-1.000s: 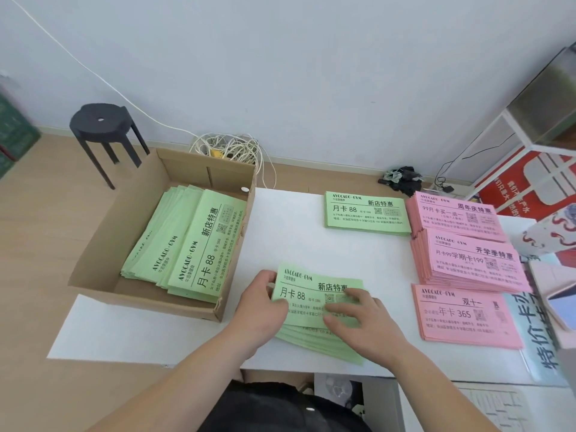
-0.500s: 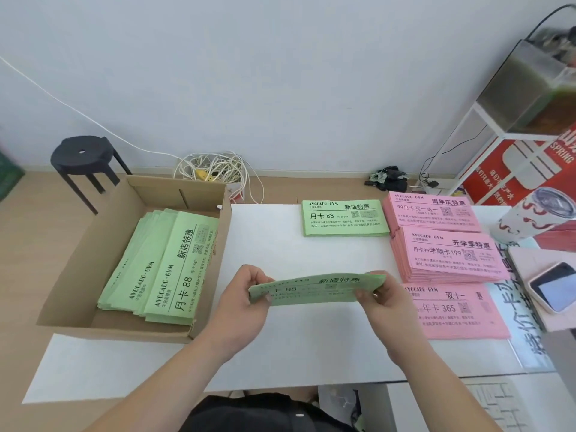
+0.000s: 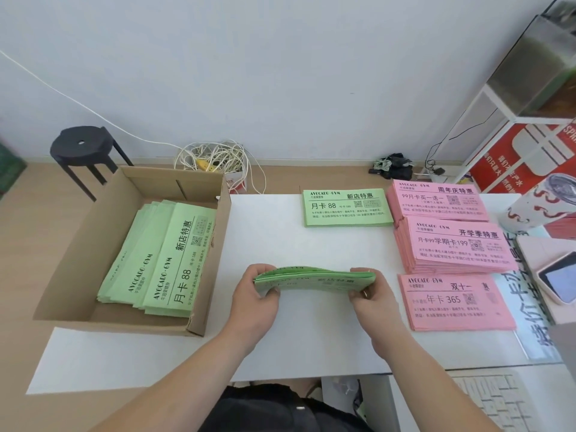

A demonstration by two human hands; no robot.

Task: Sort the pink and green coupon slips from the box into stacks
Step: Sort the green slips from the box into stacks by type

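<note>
Green bundle (image 3: 314,279) pinched at both short ends, left hand (image 3: 257,296) and right hand (image 3: 372,302) closed on it, bowing upward between them. Held above the table (image 3: 280,244), between box (image 3: 93,244) and pink stacks (image 3: 452,244).

Fine print on held green bundle (image 3: 314,278) foreshortened, unreadable. Fingertips of both hands tucked behind its ends. Lower green slips in box (image 3: 74,244) covered by top slip. Tumbler (image 3: 542,204), phone (image 3: 561,277) cut off at right edge.
</note>
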